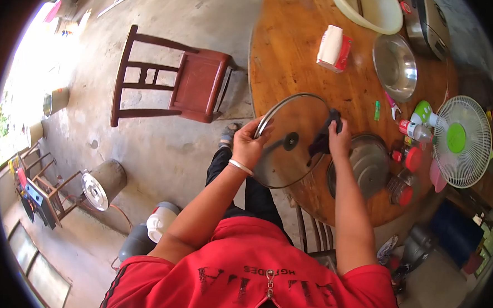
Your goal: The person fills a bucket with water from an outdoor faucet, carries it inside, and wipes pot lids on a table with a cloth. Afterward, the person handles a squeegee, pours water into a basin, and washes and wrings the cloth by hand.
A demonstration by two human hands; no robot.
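Bench (pixel 288 50): round, wooden, its edge beneath raised glass.
Glass lid (pixel 292 141): rim pinched in the left hand's (pixel 251 144) fingers; a slip could shatter it.
Dark cloth (pixel 321 140): bunched in the right hand's (pixel 340 137) fingers; hard rubbing could loosen that pinch.

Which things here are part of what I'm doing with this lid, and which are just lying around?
In use, it seems:
- glass lid, in the left hand
- dark cloth, in the right hand

Apparently just lying around:
- metal bowl
- red-and-white packet
- fan
- chair
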